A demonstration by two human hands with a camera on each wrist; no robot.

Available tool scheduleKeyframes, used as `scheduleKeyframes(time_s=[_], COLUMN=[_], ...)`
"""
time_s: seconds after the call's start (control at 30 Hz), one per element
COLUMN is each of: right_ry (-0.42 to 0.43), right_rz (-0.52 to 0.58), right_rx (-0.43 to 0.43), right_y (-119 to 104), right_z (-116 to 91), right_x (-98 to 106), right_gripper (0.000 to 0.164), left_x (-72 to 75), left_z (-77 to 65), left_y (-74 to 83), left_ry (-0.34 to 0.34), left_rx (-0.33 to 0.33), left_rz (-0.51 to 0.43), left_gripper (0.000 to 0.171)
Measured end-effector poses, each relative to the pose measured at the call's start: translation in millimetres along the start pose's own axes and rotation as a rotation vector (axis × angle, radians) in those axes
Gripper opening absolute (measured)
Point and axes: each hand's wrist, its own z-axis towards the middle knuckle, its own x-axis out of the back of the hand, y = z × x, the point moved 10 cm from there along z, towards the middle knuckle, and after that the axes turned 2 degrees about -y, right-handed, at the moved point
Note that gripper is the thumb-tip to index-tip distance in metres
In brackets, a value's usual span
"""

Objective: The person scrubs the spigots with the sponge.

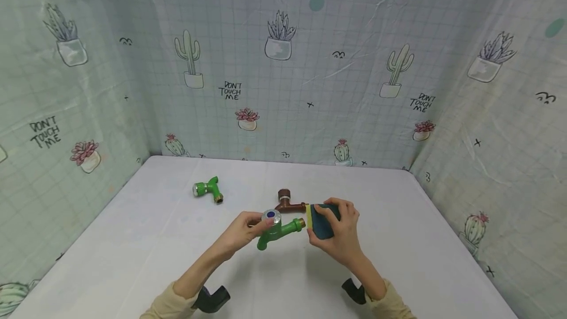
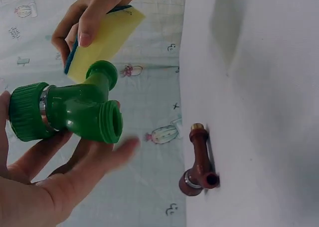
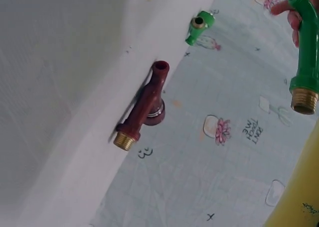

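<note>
My left hand (image 1: pixel 241 233) pinches a green faucet (image 1: pixel 280 232) by its round knob, holding it up over the table. The knob has a silver top with a blue dot, and the faucet's brass-threaded end points right. In my right hand (image 1: pixel 341 230) is a sponge (image 1: pixel 323 221), yellow on one side and dark blue-green on the other, gripped along its edges. The sponge's yellow side faces the brass end, close beside it in the head view. The left wrist view shows the faucet's open spout and the yellow face of the sponge (image 2: pixel 107 43).
A brown faucet (image 1: pixel 287 203) with a brass end lies just behind the hands. Farther back left lies another green faucet (image 1: pixel 208 189). Black curved pieces (image 1: pixel 212 299) show near each forearm. Patterned cloth walls (image 1: pixel 283 87) surround the white table (image 1: pixel 425 240).
</note>
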Motion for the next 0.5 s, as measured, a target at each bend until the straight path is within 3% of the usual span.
scheduleKeyframes(time_s=[0.17, 0.5], right_ry=[-0.031, -0.050], right_rz=[0.022, 0.014], right_rx=[0.003, 0.012], right_y=[-1.8, -4.4], right_z=[1.2, -3.4], right_x=[-2.6, -8.7], right_gripper=[0.048, 0.047], left_x=[-4.3, -19.7], left_z=[0.3, 2.2], left_y=[-5.3, -17.4], left_ry=[-0.013, -0.107], left_rx=[0.027, 0.066], left_rz=[-0.120, -0.399], left_gripper=[0.048, 0.050])
